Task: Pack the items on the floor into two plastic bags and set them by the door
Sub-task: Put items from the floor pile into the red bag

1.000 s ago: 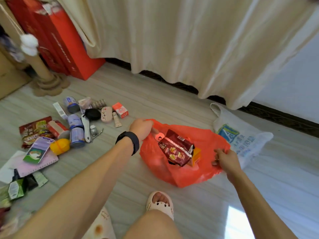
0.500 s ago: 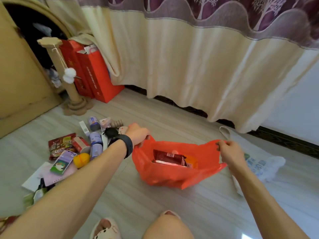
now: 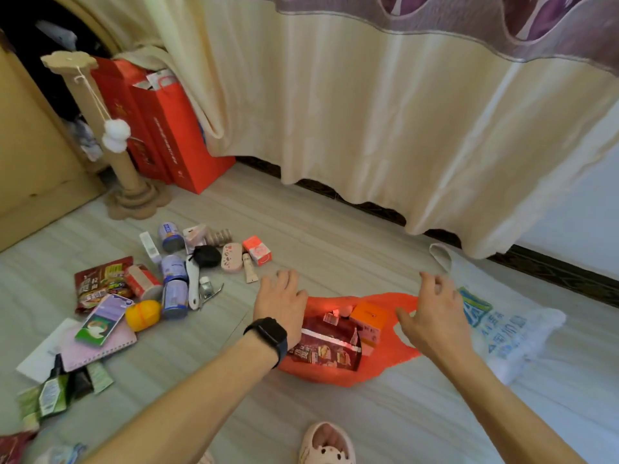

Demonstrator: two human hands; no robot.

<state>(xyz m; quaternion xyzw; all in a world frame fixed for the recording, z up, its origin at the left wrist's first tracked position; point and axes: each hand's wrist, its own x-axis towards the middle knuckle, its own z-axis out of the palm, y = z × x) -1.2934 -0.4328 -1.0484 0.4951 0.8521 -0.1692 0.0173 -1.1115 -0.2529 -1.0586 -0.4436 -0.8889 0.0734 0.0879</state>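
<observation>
An orange-red plastic bag (image 3: 395,360) lies slack on the floor in front of me, mouth open, with a dark red snack packet (image 3: 323,348) and an orange box (image 3: 368,318) inside. My left hand (image 3: 281,304), black band on the wrist, hovers over the bag's left edge with fingers spread and nothing in it. My right hand (image 3: 433,313) hovers over the bag's right side, fingers apart, also holding nothing. A white printed plastic bag (image 3: 505,326) lies flat to the right. Several loose items sit on the left: small cans (image 3: 174,294), a yellow egg-shaped thing (image 3: 143,314), a red noodle packet (image 3: 97,283), a pink case (image 3: 231,257).
A cream curtain (image 3: 368,128) hangs behind the bags. Red gift bags (image 3: 167,135) and a cardboard scratching post (image 3: 125,175) stand at the back left beside a wooden cabinet (image 3: 30,145). A pink notebook (image 3: 97,346) and green sachets (image 3: 53,393) lie near left. My slippered foot (image 3: 326,445) is below.
Both hands have let go of the orange-red bag's handles and opened; the bag has slumped flat onto the floor. The camera has tilted down a little.
</observation>
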